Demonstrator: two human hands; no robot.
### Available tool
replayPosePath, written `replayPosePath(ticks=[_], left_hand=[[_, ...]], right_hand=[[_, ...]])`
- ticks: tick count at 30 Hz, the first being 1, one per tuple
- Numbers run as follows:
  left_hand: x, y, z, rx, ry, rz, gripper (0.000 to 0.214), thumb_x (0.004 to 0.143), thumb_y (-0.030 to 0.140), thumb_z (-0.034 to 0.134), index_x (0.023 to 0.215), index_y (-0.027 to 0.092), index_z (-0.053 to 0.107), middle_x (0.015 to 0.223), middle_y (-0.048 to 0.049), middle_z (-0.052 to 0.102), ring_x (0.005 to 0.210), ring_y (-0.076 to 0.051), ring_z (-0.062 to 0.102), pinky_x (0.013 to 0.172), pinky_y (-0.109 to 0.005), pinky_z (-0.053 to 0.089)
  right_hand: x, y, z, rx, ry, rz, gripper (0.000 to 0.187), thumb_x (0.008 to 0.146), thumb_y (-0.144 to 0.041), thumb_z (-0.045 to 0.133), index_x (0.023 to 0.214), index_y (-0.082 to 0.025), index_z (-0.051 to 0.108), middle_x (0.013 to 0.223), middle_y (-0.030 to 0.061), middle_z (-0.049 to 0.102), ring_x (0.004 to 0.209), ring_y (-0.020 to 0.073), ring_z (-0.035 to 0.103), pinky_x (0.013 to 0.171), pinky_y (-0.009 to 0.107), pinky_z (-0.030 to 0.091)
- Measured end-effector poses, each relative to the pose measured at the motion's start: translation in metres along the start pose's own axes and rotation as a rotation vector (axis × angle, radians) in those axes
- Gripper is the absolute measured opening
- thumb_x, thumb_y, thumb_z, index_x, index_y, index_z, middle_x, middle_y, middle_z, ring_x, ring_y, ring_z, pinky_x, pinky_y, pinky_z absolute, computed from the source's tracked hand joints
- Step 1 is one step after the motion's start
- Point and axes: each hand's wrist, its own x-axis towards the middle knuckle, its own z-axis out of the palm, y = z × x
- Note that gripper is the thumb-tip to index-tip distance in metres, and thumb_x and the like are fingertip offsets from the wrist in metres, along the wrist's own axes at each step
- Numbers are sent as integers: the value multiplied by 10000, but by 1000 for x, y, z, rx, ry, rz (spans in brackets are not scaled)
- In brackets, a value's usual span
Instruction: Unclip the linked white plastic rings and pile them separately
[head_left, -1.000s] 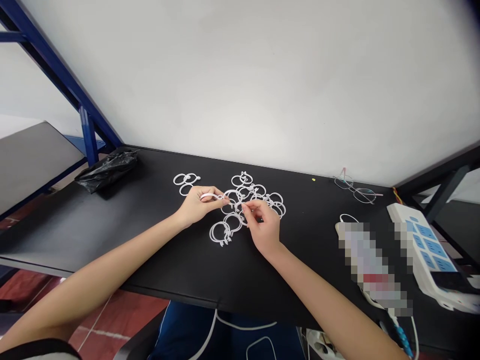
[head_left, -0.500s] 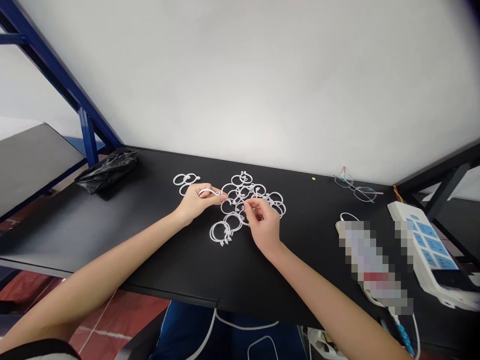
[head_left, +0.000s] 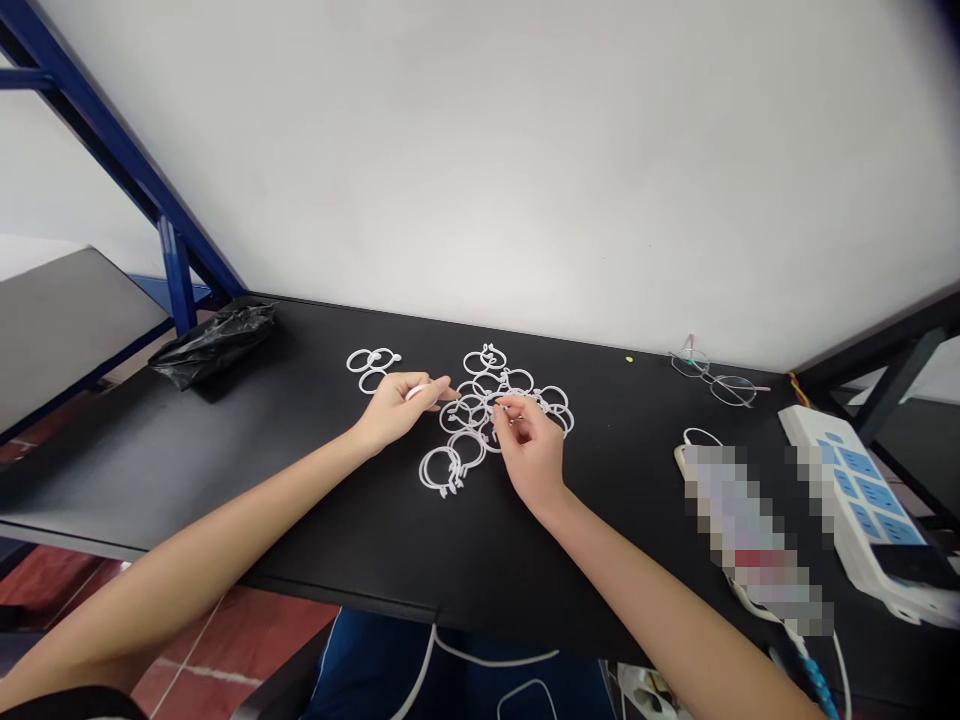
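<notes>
My left hand [head_left: 396,408] is closed on a white curtain ring [head_left: 421,394], mostly hidden by the fingers. My right hand [head_left: 531,448] has thumb and forefinger pinched over the pile; whatever lies between them is too small to make out. Beneath and between the hands several white curtain rings [head_left: 466,450] with small end loops lie overlapping on the black table [head_left: 360,540]. A smaller group of white rings [head_left: 362,361] rests apart, just beyond my left hand.
A black plastic bag [head_left: 214,345] lies at the far left. To the right are eyeglasses [head_left: 705,372], a blurred-out object [head_left: 757,545] with a cable, and a white power strip [head_left: 855,490]. A pale wall [head_left: 525,170] rises behind the table.
The ring in my left hand has turned and shows less between the fingers. My right hand has shifted slightly to the right, still pinched.
</notes>
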Motion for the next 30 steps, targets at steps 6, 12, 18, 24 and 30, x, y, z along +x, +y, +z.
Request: replayPosePath(ticks=[6, 12, 18, 24, 30], left_hand=[[-7, 13, 1, -226, -131, -71, 591, 934, 527, 466, 494, 189, 261, 616, -75, 678, 398, -81, 510, 400, -207, 352], [-24, 24, 6, -216, -404, -119, 614, 969, 503, 425, 473, 143, 418, 483, -45, 605, 305, -29, 361, 364, -187, 248], [-29, 30, 13, -223, -551, -195, 648, 967, 526, 411, 474, 120, 518, 407, -26, 527, 286, -37, 350, 337, -174, 293], [-36, 35, 15, -402, -594, -176, 588, 975, 623, 276, 624, 172, 414, 511, -7, 583, 301, -58, 419, 358, -188, 392], [-46, 34, 9, 3, -426, 315, 452, 883, 566, 585, 1100, 191, 457, 734, 12, 617, 544, -98, 553, 535, -201, 477]], right_hand=[[-5, -4, -4, 50, -4, -169, 49, 911, -191, 570, 919, -185, 618, 616, -50, 537, 456, 70, 442, 466, 217, 416], [-7, -14, -13, 89, -358, -478, 395, 909, -170, 614, 1295, -220, 544, 1026, 63, 674, 673, 98, 615, 571, 230, 543], [-9, -31, -21, 189, -350, -388, 206, 891, -75, 624, 1065, -181, 651, 819, 22, 682, 652, 96, 631, 533, 203, 536], [-4, -41, -29, 223, -337, -344, 192, 846, -36, 665, 970, -182, 680, 948, 58, 698, 799, 139, 665, 580, 231, 567], [-10, -45, -36, 287, -256, -262, 307, 813, 3, 680, 1015, -228, 696, 894, 21, 711, 776, 154, 674, 617, 280, 580]])
